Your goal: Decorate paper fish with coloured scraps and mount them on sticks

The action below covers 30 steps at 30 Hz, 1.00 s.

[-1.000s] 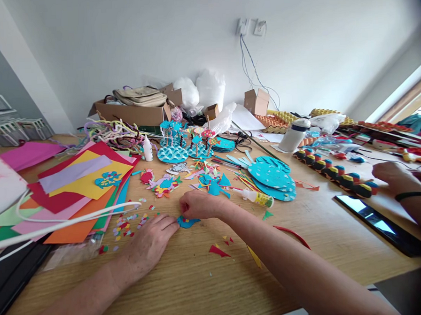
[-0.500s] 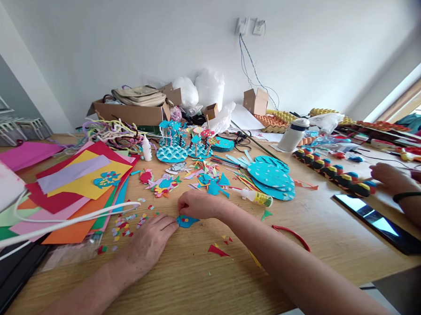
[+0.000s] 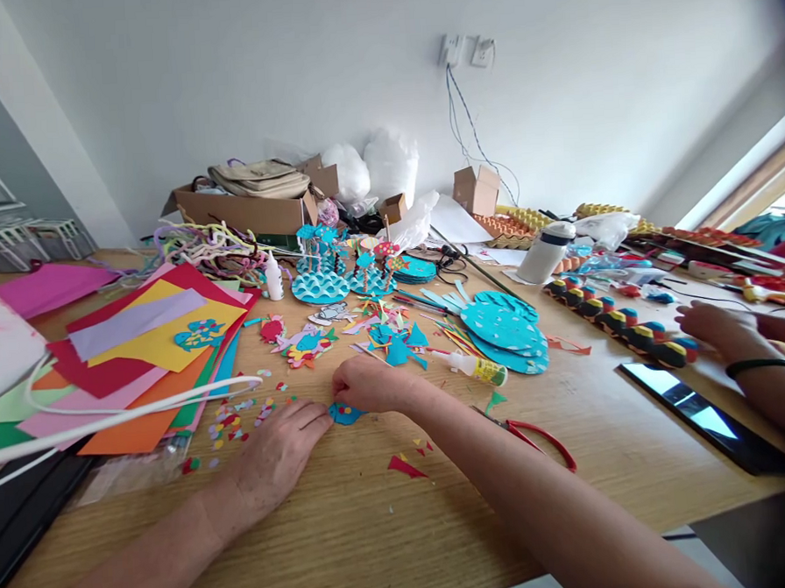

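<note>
A small blue paper fish [image 3: 344, 414] with coloured dots lies on the table, partly covered by my hands. At its left edge, the fingertips of my left hand [image 3: 285, 444] press together and hold it down; the thumb is hidden. Over its upper right side is my right hand [image 3: 369, 385], curled with its fingers closed. A thin pale stick shows just above the knuckles, but whatever sits in those fingers is hidden. Small coloured paper dots [image 3: 232, 421] are scattered left of the fish. Red-handled scissors [image 3: 508, 425] lie beside my right forearm.
Coloured paper sheets [image 3: 150, 320] are stacked at left near a white cable [image 3: 142, 412]. Paper fish cut-outs [image 3: 303, 341], a glue bottle [image 3: 479, 367] and blue discs [image 3: 506, 332] lie beyond my hands. A co-worker's hand [image 3: 716, 330] is at right, near a phone [image 3: 695, 418].
My right forearm has shifted slightly down and left, showing more of the scissors. My right hand covers a bit more of the fish's right end. The co-worker's hand has moved slightly left.
</note>
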Each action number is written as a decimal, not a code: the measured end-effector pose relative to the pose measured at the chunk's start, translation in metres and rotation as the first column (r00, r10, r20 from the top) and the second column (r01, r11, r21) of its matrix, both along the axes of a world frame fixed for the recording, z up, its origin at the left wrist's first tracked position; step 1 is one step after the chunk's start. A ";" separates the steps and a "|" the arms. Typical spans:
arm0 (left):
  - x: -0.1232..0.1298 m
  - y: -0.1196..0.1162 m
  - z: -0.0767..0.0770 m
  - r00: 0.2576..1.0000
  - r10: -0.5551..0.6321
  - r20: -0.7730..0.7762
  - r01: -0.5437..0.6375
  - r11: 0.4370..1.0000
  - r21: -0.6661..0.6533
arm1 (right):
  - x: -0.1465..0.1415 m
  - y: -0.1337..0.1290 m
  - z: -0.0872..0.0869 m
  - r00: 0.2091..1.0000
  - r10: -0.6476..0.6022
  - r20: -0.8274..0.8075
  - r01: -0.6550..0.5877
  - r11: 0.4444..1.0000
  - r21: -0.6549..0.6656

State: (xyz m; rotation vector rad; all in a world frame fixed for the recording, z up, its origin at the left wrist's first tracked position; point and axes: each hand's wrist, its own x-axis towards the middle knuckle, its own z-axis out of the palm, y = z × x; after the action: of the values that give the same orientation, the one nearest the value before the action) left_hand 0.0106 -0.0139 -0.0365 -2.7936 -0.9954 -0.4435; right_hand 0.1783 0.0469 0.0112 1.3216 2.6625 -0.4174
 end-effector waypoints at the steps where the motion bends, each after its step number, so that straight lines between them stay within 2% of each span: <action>1: 0.000 0.000 0.000 1.000 -0.005 -0.003 0.005 1.000 -0.001 | 0.000 0.000 0.000 1.000 0.001 0.005 -0.001 1.000 -0.004; 13: -0.001 0.003 -0.003 1.000 -0.013 -0.010 0.013 1.000 0.005 | -0.002 -0.005 0.005 0.999 -0.004 0.036 0.005 1.000 -0.008; 21: -0.002 0.003 -0.007 1.000 -0.005 0.011 0.005 0.999 -0.036 | -0.004 -0.010 0.007 0.999 -0.035 0.009 0.035 0.999 0.023; 26: -0.003 0.005 -0.003 0.995 0.012 0.101 0.004 0.987 -0.158 | 0.004 -0.017 0.018 0.982 -0.088 -0.168 0.107 0.988 0.112; 30: -0.015 0.014 0.021 0.967 0.143 0.209 -0.062 0.933 -0.354 | 0.016 -0.033 0.029 0.878 -0.127 -0.462 0.222 0.962 0.157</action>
State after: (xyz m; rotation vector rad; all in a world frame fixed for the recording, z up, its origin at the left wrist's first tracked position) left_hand -0.0048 -0.0002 -0.0159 -3.0235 -1.3873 -0.6511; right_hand 0.1941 0.0136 0.0407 1.7229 3.0361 -0.5396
